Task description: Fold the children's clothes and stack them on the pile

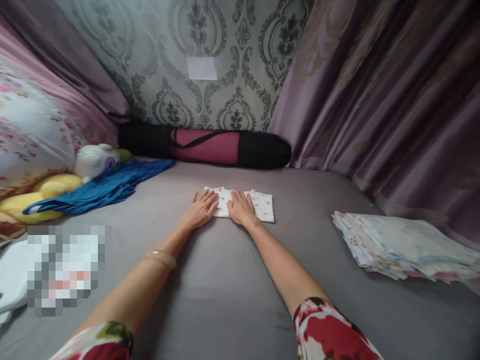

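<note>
A small white printed garment (263,206), folded into a flat rectangle, lies on the grey bed sheet (225,290). My left hand (203,207) rests palm down over its left end, fingers stretched out and a little spread. Flat on its middle lies my right hand (242,206), also with fingers extended. Neither hand grips the cloth. The parts of the garment beneath both palms are hidden; its right end and the strip between my hands show.
At the right is a stack of folded cloths (408,242). A black and maroon roll bag (204,146) lies along the wall. On the left are a blue cloth (112,185), plush toys (93,161), a floral pillow (33,125) and a white object (13,272) beside a blurred patch.
</note>
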{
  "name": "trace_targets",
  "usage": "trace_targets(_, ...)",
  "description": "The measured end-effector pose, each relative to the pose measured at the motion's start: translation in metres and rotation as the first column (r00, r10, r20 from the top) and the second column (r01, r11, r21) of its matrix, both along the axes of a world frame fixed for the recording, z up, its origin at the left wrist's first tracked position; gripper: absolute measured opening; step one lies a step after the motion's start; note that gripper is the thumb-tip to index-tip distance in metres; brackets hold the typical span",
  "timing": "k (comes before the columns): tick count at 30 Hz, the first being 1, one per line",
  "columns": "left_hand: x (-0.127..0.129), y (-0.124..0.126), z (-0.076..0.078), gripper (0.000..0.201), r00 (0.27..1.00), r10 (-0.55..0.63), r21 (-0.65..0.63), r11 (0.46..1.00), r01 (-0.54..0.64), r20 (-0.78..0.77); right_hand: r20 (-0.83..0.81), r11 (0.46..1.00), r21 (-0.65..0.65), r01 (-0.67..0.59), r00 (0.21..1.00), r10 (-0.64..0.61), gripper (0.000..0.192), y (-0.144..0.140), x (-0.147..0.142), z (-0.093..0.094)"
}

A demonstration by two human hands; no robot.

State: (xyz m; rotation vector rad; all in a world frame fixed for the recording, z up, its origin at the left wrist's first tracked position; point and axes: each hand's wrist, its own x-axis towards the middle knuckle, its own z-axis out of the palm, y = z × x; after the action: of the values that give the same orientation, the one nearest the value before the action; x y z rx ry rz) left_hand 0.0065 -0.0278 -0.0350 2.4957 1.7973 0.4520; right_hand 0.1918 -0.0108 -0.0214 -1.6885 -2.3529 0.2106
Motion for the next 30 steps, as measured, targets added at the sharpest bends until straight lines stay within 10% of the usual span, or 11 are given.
trace_targets(30,-0.006,0.014,-0.008,0.057,0.998,0.012,-0.123,0.992,-0.021,-0.069,0.087,0.976,-0.022,0.216,0.973,-0.213,0.062,-0.004,0.087,-0.007)
